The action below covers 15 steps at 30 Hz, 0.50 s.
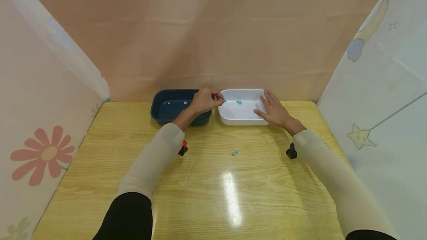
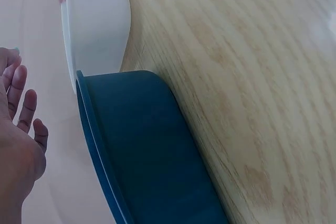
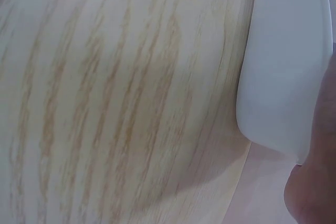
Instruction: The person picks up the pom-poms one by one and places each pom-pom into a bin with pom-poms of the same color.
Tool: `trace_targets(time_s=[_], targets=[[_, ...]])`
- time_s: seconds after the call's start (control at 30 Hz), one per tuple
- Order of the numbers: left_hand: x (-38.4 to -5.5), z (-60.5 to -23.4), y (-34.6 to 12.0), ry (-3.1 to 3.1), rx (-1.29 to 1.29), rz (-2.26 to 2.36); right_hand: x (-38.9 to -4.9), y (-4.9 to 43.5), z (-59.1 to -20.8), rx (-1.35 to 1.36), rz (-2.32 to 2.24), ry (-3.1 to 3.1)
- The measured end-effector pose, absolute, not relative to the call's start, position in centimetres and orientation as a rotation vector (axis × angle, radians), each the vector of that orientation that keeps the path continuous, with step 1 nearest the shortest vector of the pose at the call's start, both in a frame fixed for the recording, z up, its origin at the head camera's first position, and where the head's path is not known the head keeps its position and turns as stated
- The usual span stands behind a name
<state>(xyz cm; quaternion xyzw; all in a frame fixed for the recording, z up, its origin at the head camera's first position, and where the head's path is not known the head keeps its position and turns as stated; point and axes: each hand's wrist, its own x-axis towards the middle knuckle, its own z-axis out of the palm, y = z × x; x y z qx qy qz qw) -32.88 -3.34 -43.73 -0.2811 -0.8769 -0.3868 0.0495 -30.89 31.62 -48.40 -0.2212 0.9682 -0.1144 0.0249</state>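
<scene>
My left hand (image 1: 204, 101) reaches over the right end of the dark blue basin (image 1: 180, 122). Its thumb and index finger pinch a small teal ball (image 1: 225, 100) at the left rim of the white basin (image 1: 243, 122). In the left wrist view the same hand (image 2: 21, 121) shows its other fingers loosely bent. My right hand (image 1: 274, 110), fingers spread, rests on the right end of the white basin. Inside that basin lie a few teal balls (image 1: 240, 102). Two pale balls, one a pinkish ball (image 1: 185, 103), sit in the dark blue basin.
Two more teal balls (image 1: 236, 152) lie on the wooden table (image 1: 213, 195) in front of the white basin. Both basins stand side by side at the table's back, before a tan backdrop (image 1: 213, 47). Patterned sheets (image 1: 383, 103) flank the table.
</scene>
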Motion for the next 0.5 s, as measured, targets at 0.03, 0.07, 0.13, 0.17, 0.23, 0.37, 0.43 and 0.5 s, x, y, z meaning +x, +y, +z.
trace_targets(time_s=[0.03, 0.07, 0.13, 0.17, 0.23, 0.37, 0.43, 0.5], targets=[[-33.1, -43.7, -3.2, -2.673, -0.844, -1.179, -30.8, 31.6, -48.3, -0.687, -0.361, 2.998], [-33.3, -43.6, -3.1, -2.675, -0.83, -1.179, -30.8, 31.6, -48.2, -0.69, -0.368, 3.001], [-33.6, -43.6, -3.0, -2.686, -0.802, -1.185, -30.8, 31.6, -48.0, -0.692, -0.372, 3.007], [-33.7, -43.6, -2.9, -2.694, -0.787, -1.19, -30.8, 31.6, -47.9, -0.689, -0.371, 3.01], [-34.0, -43.6, -2.7, -2.716, -0.756, -1.196, -30.8, 31.6, -47.9, -0.685, -0.369, 3.011], [-34.4, -43.8, -2.4, -2.761, -0.697, -1.184, -30.9, 31.7, -48.1, -0.675, -0.353, 3.007], [-34.6, -43.9, -2.2, -2.779, -0.668, -1.162, -30.9, 31.8, -48.3, -0.674, -0.351, 3.007], [-34.8, -44.1, -1.9, -2.793, -0.645, -1.127, -30.9, 31.8, -48.3, -0.673, -0.349, 3.009]])
